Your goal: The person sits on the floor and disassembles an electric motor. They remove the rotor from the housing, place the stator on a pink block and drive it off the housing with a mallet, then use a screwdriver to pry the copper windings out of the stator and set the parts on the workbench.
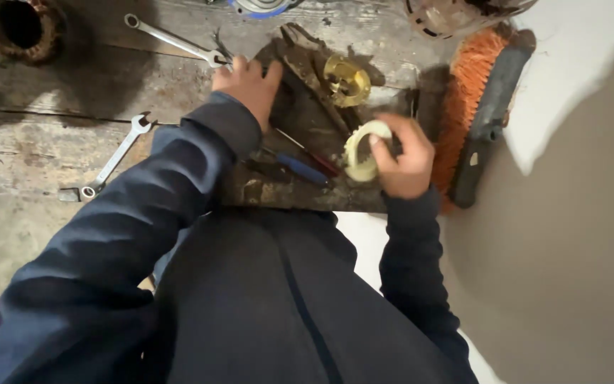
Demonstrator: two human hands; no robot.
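The right hand (pixel 405 165) is curled nearly shut around a pale cream ring (pixel 361 151), thumb pressed across its near face and fingers wrapped over the far edge; the ring stands tilted on its rim against the grimy dark slab (pixel 300 188) beneath it. The left hand (pixel 249 80) lies flat, fingers spread and fully open, palm pressing on the upper left corner of that slab; it grips nothing, only steadies.

Judged from this, the step in hand looks like fitting or seating the ring while the slab is held down; any further move would call for a firm brace from the flat hand and a careful turn of the ring, since its hold is by thumb and fingertips only.

At 11 o'clock of the ring, just beside it, sits a brass fitting (pixel 346 80) on a rusty bar; at 9 o'clock lie a blue-handled screwdriver (pixel 300 169) and a red-handled one (pixel 321 162), touching the slab; at 3 o'clock, near the right hand, an orange-bristled brush (pixel 472 99) lies along the wall edge. Well apart at 9 o'clock rests a spanner (pixel 116 155) on the worn boards; another spanner (pixel 172 39) lies at 11 o'clock, its end by the left fingertips.
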